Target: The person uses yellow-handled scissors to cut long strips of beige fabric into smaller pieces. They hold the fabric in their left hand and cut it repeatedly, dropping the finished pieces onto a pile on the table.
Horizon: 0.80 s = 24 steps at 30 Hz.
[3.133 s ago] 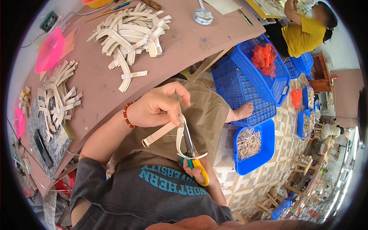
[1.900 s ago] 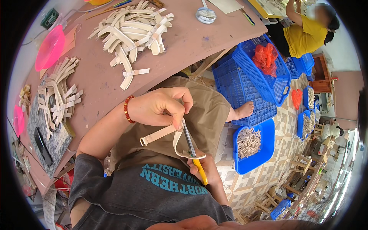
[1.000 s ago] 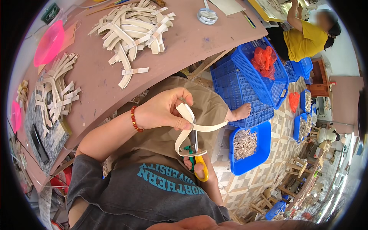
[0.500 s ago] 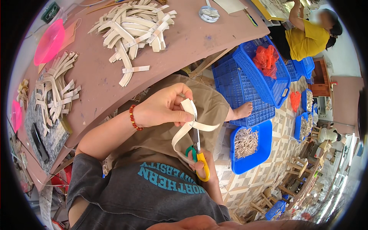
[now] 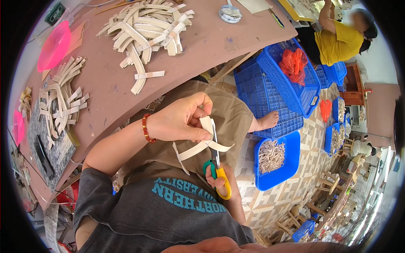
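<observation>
Between thumb and fingers, my left hand (image 5: 185,120) pinches a cream strap piece (image 5: 197,149) over my lap; its narrow bands hang and curl out below my thumb. My right hand (image 5: 221,179) grips scissors (image 5: 222,179) with one yellow and one green handle loop. Their blades point up along the piece's edge, close to my left thumb, and partly hide behind the material. On the table, a big pile of similar cream straps (image 5: 147,31) lies ahead of me, and a smaller bunch (image 5: 61,101) sits at the left.
The brown table (image 5: 202,52) fills the upper left, with a pink bowl (image 5: 54,46) and grey slab (image 5: 50,147). A blue tub (image 5: 287,168) of small cream pieces stands on the floor beside blue crates (image 5: 270,105). Another person in yellow (image 5: 341,42) works at upper right.
The strap's bands have swung: the left one now reaches further left, and the right one droops more. Both hands remain in nearly the same place, with the scissors against the piece.
</observation>
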Tool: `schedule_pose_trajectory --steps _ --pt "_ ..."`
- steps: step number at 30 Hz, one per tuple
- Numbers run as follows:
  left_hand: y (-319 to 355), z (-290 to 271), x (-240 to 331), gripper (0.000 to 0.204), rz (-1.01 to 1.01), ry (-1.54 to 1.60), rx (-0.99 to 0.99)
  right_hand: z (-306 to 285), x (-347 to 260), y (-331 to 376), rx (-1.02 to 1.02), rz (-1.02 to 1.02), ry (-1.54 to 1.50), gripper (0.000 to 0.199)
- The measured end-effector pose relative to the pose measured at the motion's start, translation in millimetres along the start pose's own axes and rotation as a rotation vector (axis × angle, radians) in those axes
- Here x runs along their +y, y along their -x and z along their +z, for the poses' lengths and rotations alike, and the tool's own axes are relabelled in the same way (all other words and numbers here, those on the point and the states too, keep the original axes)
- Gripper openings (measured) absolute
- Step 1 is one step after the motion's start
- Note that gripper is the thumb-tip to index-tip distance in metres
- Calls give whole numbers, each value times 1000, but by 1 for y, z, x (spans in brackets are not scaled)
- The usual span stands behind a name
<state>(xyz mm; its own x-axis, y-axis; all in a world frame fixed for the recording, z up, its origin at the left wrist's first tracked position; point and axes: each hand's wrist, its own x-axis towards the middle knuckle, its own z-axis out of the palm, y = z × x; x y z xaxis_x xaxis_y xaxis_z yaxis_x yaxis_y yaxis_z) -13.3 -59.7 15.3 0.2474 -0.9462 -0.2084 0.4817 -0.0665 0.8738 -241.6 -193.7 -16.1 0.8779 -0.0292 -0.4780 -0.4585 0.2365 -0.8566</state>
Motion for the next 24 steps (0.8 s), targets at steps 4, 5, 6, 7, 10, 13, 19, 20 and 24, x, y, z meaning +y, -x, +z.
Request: schedule_pose_trajectory --steps 4,5,6,7,10,13,19,20,24 --pt "0 0 1 38 -14 3 -4 6 -6 -2 45 44 -5 84" --pt "0 0 2 38 -18 2 -2 6 -5 -2 40 34 -10 84" --pt "0 0 2 38 -30 -43 -15 7 -6 -4 46 11 -6 83" --pt "0 0 2 39 -42 -88 -29 9 -7 -6 52 -13 -2 82" --pt "0 1 2 38 -47 -96 -39 0 5 -5 -2 -56 -6 63" --pt "-1 2 0 39 -66 -65 -35 -3 10 -3 -5 -6 57 55" --pt "-2 -5 -20 34 116 252 -38 3 9 -10 122 -38 -73 59" --pt "-2 -6 -24 32 157 415 -39 5 9 -11 179 -5 -142 62" --pt "-5 -12 -37 30 254 967 -62 -6 39 -22 261 -126 -361 75"
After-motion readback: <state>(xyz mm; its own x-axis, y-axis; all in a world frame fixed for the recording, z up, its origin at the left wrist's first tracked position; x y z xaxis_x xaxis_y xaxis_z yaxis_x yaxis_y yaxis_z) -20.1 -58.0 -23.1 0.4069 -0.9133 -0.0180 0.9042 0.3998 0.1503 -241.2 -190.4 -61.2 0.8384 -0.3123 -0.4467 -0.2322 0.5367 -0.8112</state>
